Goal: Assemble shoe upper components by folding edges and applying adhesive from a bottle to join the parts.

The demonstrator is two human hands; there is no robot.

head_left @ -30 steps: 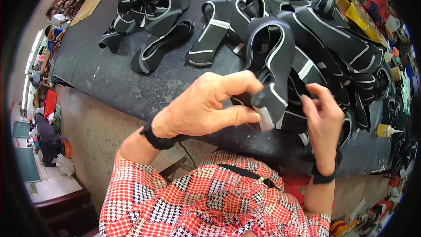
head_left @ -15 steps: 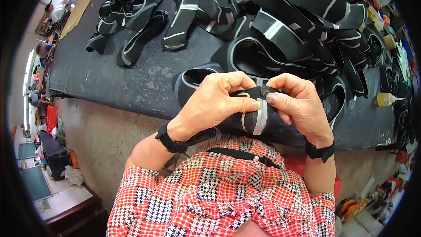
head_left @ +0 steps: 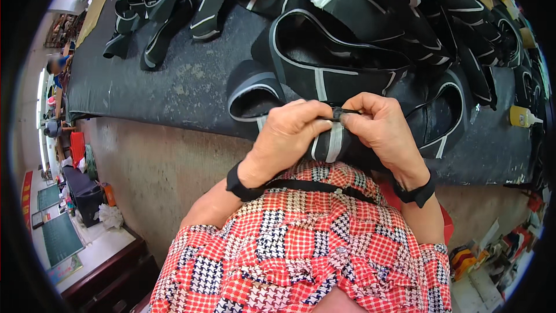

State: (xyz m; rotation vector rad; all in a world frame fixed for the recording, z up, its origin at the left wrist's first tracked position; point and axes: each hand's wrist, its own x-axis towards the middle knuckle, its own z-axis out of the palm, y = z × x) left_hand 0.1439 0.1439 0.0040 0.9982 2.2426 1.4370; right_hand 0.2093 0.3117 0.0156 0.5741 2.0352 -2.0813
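Both hands pinch the edge of a black, thick fabric piece (head_left: 352, 146) with pale grey seam tape, close to my body at the table's near edge. My left hand (head_left: 289, 136) closes thumb against fingers on its top edge, left of the grey strip. Just to the right, my right hand (head_left: 383, 130) pinches the same edge, fingertips nearly touching the left ones. A small dark bit shows between the fingertips; what exactly it is cannot be made out. Behind the hands lies a large looped black piece (head_left: 320, 84) with grey tape around its opening.
More black taped pieces (head_left: 370, 17) are heaped across the far side of the black-covered table (head_left: 191, 90). A small yellow bottle with a pointed white nozzle (head_left: 521, 117) stands at the right. A dark bag (head_left: 83, 194) and a white-topped desk (head_left: 95, 249) are at the left.
The view has shifted, so the heaped pieces sit higher in the picture. My hands have drawn closer together, and the held edge has tilted, showing less of its upper side.
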